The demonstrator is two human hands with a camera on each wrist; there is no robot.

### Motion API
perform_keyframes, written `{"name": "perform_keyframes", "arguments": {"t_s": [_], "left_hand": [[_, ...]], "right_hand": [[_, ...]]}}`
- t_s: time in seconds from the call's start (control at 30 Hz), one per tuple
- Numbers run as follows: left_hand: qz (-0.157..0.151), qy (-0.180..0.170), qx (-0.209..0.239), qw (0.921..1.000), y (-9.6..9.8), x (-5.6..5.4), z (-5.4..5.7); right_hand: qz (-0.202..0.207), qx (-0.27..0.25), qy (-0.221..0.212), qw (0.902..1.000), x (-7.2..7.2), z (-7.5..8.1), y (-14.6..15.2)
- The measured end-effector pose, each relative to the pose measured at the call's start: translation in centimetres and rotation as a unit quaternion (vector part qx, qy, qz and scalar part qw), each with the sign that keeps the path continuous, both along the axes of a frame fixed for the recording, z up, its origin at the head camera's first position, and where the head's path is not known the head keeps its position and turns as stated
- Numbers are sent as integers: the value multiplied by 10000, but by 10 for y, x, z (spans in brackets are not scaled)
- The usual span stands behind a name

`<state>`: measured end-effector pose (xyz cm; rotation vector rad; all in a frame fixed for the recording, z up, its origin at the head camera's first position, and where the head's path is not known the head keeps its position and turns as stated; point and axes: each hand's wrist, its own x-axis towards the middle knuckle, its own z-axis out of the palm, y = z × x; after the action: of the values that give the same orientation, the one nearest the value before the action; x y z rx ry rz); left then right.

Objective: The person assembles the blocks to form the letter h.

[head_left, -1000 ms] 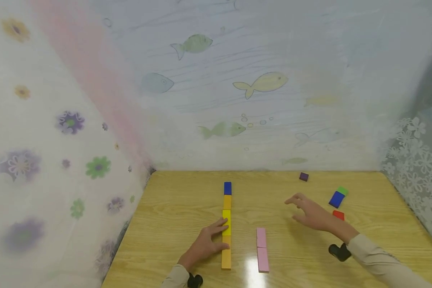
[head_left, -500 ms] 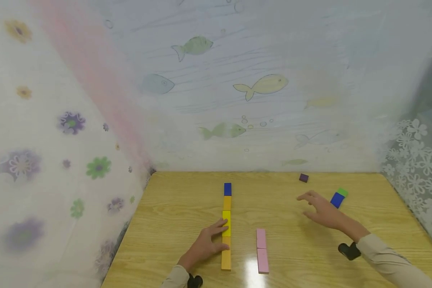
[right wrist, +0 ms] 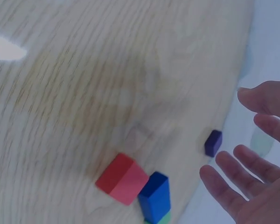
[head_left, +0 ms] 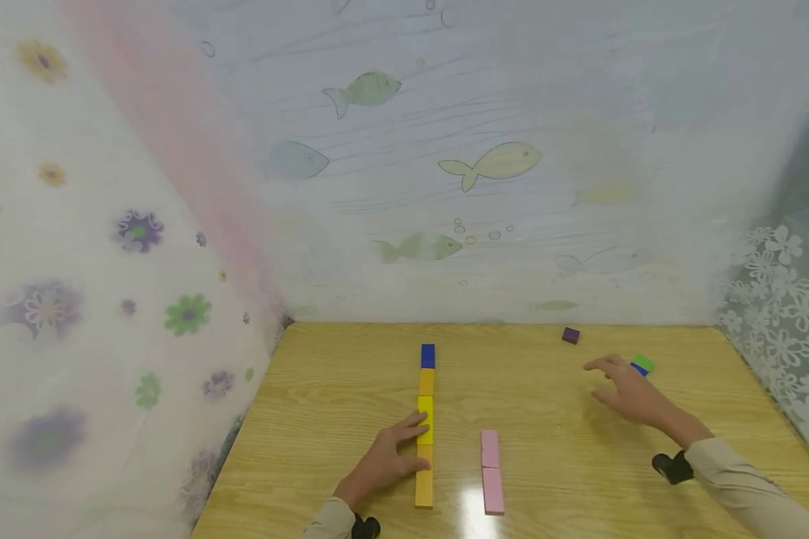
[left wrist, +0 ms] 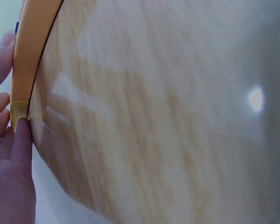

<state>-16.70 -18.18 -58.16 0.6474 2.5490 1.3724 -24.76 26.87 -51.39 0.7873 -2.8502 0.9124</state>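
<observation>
A straight row of blocks runs away from the person: an orange block (head_left: 424, 479) nearest, then a yellow block (head_left: 425, 419), a smaller orange block (head_left: 427, 382) and a blue block (head_left: 428, 356) at the far end. My left hand (head_left: 384, 457) rests against this row, its fingertips on the yellow block and its thumb on the near orange one. Over the right side of the table, my right hand (head_left: 630, 393) hovers with relaxed, spread fingers and holds nothing. Below it in the right wrist view lie a red block (right wrist: 122, 179) and a second blue block (right wrist: 155, 198).
Two pink blocks (head_left: 491, 468) lie end to end right of the row. A dark purple block (head_left: 571, 335) sits near the table's far edge. A green block (head_left: 642, 364) touches the second blue block. Painted walls border the wooden table (head_left: 337, 382).
My right hand has moved rightward over the table, and its arm now covers the red block and most of the second blue one in the head view. The left hand stays on the row.
</observation>
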Motion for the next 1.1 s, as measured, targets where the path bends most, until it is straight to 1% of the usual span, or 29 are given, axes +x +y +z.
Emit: {"name": "perform_keyframes", "arguments": {"t_s": [0.17,0.2,0.33,0.47,0.7,0.87,1.1], "left_hand": [[-2,88,28,10000,0,1,0],[3,112,8,9999,-1,0,-5],[-39,170,27,9998,-3,-2,-9],[-44,140,39,9999,-3,-2,-9],[-59,243,-66,9997,-3,-2,-11],[-33,263,-92,9996,-2,-1,-9],[-41,148,-60,9999,-1,1,-3]], "right_hand": [[-112,45,-35,9999,-3,-3,14],[-141,59,-79,9999,-4,-4,16],[-270,168,-275,9991,-7,-10,27],[-403,262,-354,9982,-10,-15,35],[-658,520,-404,9957,-17,-23,51],[-841,691,-469,9929,-19,-26,59],[-973,613,-507,9921,-18,-31,64]]}}
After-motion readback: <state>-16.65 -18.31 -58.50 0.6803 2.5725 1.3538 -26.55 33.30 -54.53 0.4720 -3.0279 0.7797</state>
